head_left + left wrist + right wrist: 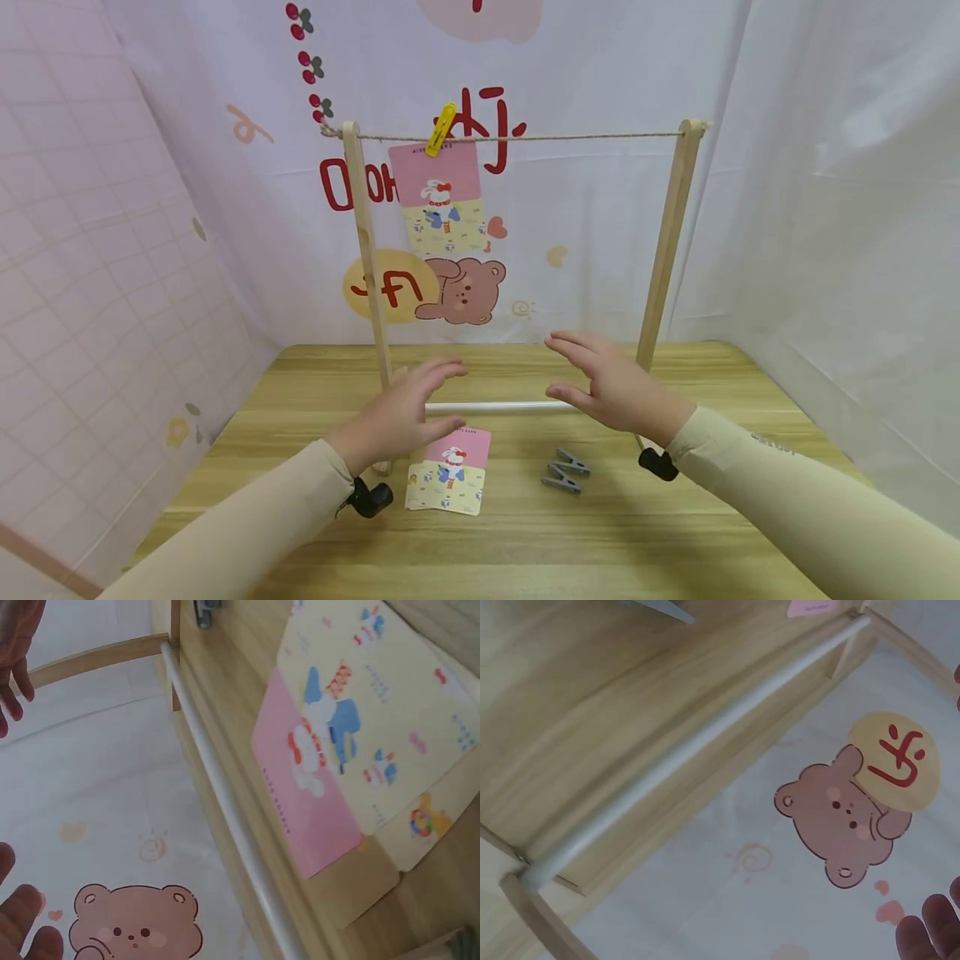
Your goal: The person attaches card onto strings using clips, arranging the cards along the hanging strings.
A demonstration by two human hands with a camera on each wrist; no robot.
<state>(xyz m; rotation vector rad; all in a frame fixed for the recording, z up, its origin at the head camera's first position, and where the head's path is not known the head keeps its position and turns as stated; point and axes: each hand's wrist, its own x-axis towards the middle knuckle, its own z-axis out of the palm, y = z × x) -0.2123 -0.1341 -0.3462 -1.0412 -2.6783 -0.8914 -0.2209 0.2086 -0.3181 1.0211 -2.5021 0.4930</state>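
Note:
My left hand [405, 410] hovers over the table with relaxed fingers, overlapping the top of a small stack of pink and yellow cards [448, 479] in the head view. The left wrist view shows the top card [330, 742] printed with a white bunny, with other cards fanned out beneath it. My right hand [611, 383] is raised with loosely spread fingers, holding nothing. Two grey clothespins [562, 477] lie on the table between the hands. A matching card [441, 212] hangs from a string [585, 136], held by a yellow clothespin [442, 129].
Wooden posts stand at the left [366, 233] and right [667, 242], with the string tied across their tops. A white rod [517, 407] joins them low down. Behind the wooden table [517, 542] hangs a printed white cloth [585, 208].

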